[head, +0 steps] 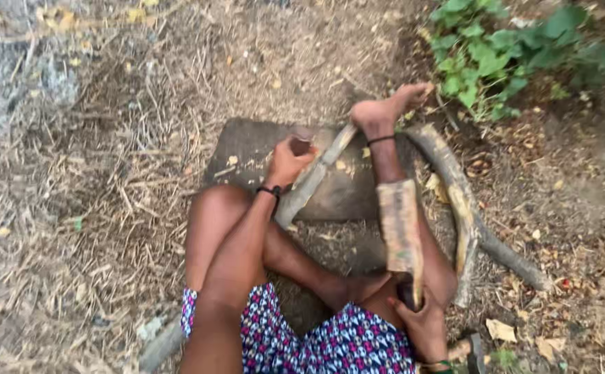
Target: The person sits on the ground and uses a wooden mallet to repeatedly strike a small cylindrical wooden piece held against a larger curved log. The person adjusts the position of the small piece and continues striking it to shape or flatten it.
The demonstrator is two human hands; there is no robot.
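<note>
While the left hand (pixel 290 161) is wrapped tight around a pale stripped stick (pixel 310 179) lying across a flat dark slab (pixel 247 149), the right hand (pixel 423 320) is closed on the handle of a broad blade (pixel 401 232) resting over the shin. One foot (pixel 384 111) pins the stick's far end. Curved branches (pixel 465 215) lie just beside, green leaves (pixel 496 55) beyond.

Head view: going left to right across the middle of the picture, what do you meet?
Dry straw → left hand → pale stick → foot → curved branch → green plants.
</note>
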